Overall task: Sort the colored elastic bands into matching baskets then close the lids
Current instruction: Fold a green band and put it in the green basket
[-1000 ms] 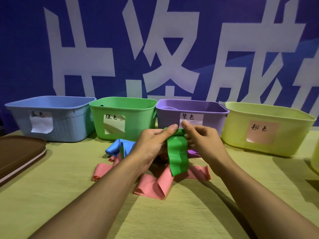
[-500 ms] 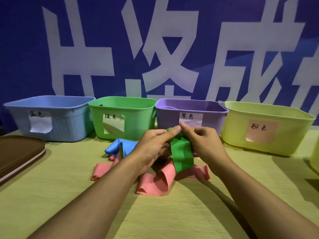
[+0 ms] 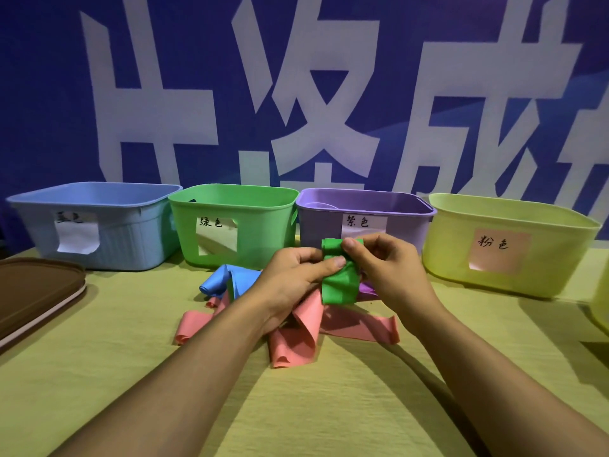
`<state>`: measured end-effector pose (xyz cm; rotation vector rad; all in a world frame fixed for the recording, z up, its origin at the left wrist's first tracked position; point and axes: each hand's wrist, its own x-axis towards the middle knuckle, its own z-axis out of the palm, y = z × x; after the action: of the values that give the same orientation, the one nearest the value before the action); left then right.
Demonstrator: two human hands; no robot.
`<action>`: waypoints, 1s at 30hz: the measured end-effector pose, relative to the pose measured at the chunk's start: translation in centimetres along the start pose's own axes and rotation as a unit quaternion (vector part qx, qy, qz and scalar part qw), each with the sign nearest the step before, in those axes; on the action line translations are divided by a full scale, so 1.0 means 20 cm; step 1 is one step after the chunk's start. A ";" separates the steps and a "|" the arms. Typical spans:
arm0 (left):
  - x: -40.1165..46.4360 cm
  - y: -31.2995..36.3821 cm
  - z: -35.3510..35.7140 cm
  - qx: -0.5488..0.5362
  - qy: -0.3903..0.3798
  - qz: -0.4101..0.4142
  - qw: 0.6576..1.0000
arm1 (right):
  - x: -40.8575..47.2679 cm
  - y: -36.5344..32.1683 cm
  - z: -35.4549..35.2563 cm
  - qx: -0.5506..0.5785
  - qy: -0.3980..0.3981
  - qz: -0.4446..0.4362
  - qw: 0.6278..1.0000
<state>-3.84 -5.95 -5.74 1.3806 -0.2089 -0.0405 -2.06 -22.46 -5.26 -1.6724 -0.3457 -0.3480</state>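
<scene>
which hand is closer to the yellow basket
Right. The right hand is just left of the yellow basket; the left hand is farther left, beyond the green band.

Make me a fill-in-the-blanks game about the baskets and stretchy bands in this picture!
1. Both hands hold the ____ band.
2. The green basket stands between the blue basket and the ____ one.
3. The brown lid lies nearest the ____ basket.
4. Most bands lying on the table are ____.

Missing words: green; purple; blue; pink
</scene>
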 end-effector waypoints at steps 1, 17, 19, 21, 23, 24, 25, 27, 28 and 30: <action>0.00 0.00 0.00 0.003 0.001 0.001 1.000 | 0.00 0.01 0.00 0.000 -0.002 -0.004 1.000; 0.01 0.03 0.01 -0.001 0.053 0.017 0.998 | 0.01 0.02 -0.01 0.002 -0.049 -0.032 0.998; 0.01 0.02 0.01 0.013 0.071 0.020 0.997 | 0.01 0.02 0.00 -0.004 -0.058 -0.033 0.998; 0.01 0.01 0.01 0.025 0.078 0.030 0.996 | 0.00 0.02 -0.01 0.000 -0.063 -0.030 0.998; 0.01 0.01 0.01 0.025 0.079 0.038 0.996 | 0.00 0.02 -0.01 0.016 -0.066 -0.020 0.997; 0.01 0.02 0.01 0.022 0.078 0.039 0.996 | -0.01 0.01 -0.01 0.023 -0.066 -0.014 0.997; 0.01 0.02 0.01 0.020 0.075 0.039 0.996 | -0.01 0.01 -0.01 0.033 -0.063 -0.006 0.997; 0.02 0.02 0.01 0.015 0.069 0.040 0.997 | -0.02 -0.01 0.00 0.067 -0.052 0.023 0.996; 0.02 0.02 0.01 0.011 0.068 0.039 0.997 | -0.02 -0.02 0.00 0.075 -0.047 0.038 0.995; 0.02 0.01 0.01 0.002 0.062 0.041 0.997 | -0.03 -0.04 0.00 0.058 -0.035 0.062 0.996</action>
<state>-3.45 -6.16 -5.36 1.3723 -0.1611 0.1140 -3.00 -22.39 -4.77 -1.5864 -0.3072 -0.1744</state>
